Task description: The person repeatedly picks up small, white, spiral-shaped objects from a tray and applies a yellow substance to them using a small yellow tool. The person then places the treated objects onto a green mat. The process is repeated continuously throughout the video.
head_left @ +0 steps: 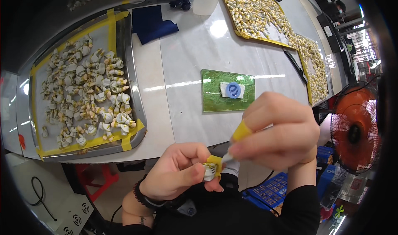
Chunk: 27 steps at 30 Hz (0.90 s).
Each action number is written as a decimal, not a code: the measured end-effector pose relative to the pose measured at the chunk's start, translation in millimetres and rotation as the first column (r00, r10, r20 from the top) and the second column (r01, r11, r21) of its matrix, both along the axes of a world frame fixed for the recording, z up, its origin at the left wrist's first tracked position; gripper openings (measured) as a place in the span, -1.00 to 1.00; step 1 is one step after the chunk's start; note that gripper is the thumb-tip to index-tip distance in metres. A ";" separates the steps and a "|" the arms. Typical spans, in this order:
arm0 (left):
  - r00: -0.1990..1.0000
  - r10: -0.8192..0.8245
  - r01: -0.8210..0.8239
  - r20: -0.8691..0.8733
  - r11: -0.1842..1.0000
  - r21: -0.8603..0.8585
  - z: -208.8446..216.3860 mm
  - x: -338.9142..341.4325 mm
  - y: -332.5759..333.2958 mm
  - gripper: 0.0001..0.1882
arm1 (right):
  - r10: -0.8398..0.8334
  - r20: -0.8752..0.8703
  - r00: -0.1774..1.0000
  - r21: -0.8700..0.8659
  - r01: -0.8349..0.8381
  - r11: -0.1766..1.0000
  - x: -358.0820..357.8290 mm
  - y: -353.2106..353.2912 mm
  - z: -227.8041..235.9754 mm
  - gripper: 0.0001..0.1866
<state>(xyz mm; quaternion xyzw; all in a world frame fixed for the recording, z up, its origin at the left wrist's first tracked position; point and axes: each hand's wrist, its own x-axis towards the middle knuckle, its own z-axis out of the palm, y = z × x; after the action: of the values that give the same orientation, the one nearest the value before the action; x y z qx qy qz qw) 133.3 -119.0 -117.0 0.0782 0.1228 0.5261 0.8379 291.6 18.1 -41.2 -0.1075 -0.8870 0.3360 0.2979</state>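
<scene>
My left hand (176,175) is closed around a small white figurine (209,172) with dark marks, pinched between thumb and fingers near the table's front edge. Yellow tape (214,160) shows beside it, on a fingertip. Just above and to the right, my right hand (280,133) is closed too, with yellow tape on one finger. A pale, narrow tip (226,155) juts from its fingers toward the figurine; blur hides what kind of thing it is. Beyond the hands lies a green board (211,102) bearing a white pad and a round blue piece (233,90).
On the left, a metal tray (134,90) edged with yellow tape holds many white figurines (89,85). Trays of small yellow-and-white parts (257,13) stand far right, near a black pen-like tool (295,65). Behind are a dark blue cloth (151,23) and translucent bottle (206,0). An orange fan (355,129) stands right.
</scene>
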 end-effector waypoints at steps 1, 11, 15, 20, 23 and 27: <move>1.000 0.004 -0.004 0.020 1.000 0.006 1.7 1.3 1.2 -0.69 | 0.024 -0.033 0.999 -0.002 -0.024 1.000 -1.8 -2.7 -1.2 -0.84; 0.993 -0.096 0.096 0.069 0.995 0.010 2.9 1.4 3.7 -0.67 | 0.110 -0.121 0.987 0.101 -0.098 0.990 -8.8 -5.8 -7.9 -0.87; 0.990 -0.103 0.103 0.095 0.995 0.011 1.2 0.0 3.3 -0.68 | 0.112 -0.144 0.983 0.126 -0.094 0.988 -11.3 -7.4 -11.2 -0.86; 0.984 -0.133 0.134 0.120 0.991 -0.002 4.4 1.5 4.7 -0.69 | 0.173 -0.138 0.975 0.069 -0.165 0.984 -13.1 -6.3 -9.7 -0.84; 0.987 -0.127 0.127 0.098 0.992 0.007 5.5 2.9 4.9 -0.70 | 0.225 -0.131 0.965 0.017 -0.225 0.974 -11.1 -5.6 -7.4 -0.80; 0.992 -0.117 0.118 0.051 0.993 -0.002 9.1 1.5 5.8 -0.70 | 0.245 -0.135 0.960 0.053 -0.240 0.969 -8.8 -5.1 -9.7 -0.81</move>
<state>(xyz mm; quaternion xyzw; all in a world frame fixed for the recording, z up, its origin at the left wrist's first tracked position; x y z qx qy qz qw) 134.8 -113.3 -107.9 0.0699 0.0979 0.4774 0.8704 282.8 13.0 -50.8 0.0311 -0.8762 0.3607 0.3183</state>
